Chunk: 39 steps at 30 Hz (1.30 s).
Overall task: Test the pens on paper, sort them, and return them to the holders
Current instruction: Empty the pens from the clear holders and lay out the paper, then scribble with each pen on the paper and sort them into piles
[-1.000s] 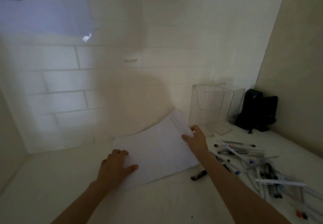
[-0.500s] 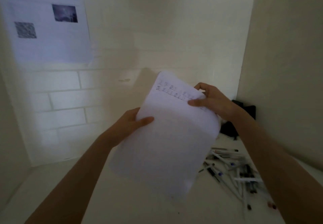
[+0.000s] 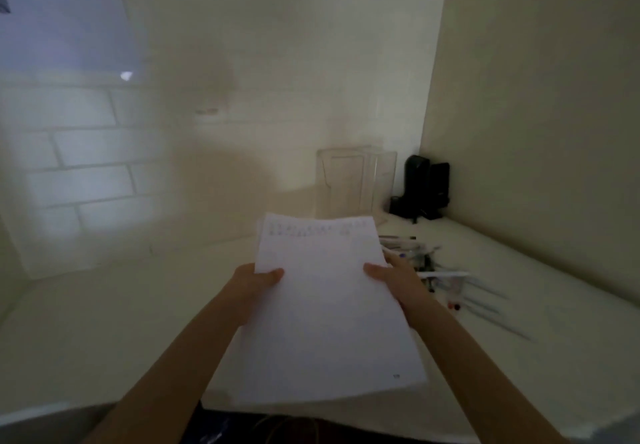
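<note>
A stack of white paper (image 3: 325, 312) with faint scribbles along its top edge is held up over the white desk (image 3: 104, 322). My left hand (image 3: 252, 287) grips its left edge, thumb on top. At the right edge my right hand (image 3: 391, 279) grips it the same way. A loose pile of pens (image 3: 446, 277) lies on the desk to the right, partly hidden behind the paper and my right hand. Two clear acrylic holders (image 3: 356, 180) stand against the back wall, with nothing visible inside.
A black device (image 3: 422, 187) sits in the back right corner beside the holders. A printed sheet (image 3: 59, 13) hangs on the tiled wall at upper left. The side wall closes in on the right; the desk's front edge runs along the bottom.
The paper, lying on the desk a second ago, was lifted by both hands, raised high, and now is lower and squared toward me. My view has tilted back down.
</note>
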### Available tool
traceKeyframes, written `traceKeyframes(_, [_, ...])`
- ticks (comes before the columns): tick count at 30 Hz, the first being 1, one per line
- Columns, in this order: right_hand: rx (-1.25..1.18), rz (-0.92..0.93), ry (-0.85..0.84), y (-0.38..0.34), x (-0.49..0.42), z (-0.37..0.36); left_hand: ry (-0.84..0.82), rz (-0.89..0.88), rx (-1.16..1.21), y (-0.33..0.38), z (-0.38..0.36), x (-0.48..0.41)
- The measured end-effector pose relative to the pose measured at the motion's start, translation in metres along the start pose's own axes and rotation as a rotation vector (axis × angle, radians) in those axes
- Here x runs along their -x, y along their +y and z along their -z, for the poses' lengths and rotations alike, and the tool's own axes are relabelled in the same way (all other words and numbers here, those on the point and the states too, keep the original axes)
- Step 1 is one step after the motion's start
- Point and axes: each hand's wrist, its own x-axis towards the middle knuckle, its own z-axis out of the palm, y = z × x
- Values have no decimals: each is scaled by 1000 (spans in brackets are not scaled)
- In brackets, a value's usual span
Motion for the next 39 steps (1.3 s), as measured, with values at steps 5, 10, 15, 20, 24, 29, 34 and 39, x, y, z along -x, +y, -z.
traceKeyframes(5, [244,-164,71,39,18,25,-3,81,-434,-44,-20,8])
traceKeyframes(10, [347,-118,178,58,26,39,204,-125,-884,-57,-34,23])
traceKeyframes(15, [610,-69,163,55,0,22,265,-118,-977,-56,-36,8])
traceKeyframes(20, [358,-57,97,60,-29,11,173,-167,-613,-38,-28,-18])
traceKeyframes(24, [171,-26,97,56,-41,4,125,-132,-269,-29,-12,-30])
traceKeyframes(29, [112,89,20,30,-48,-21,73,-145,-31,-21,30,-32])
traceKeyframes(34, [414,19,181,35,-92,-52,219,-101,-96,-25,79,-34])
traceKeyframes(39, [1050,-15,303,43,-115,-73,307,-49,-155,-32,97,-32])
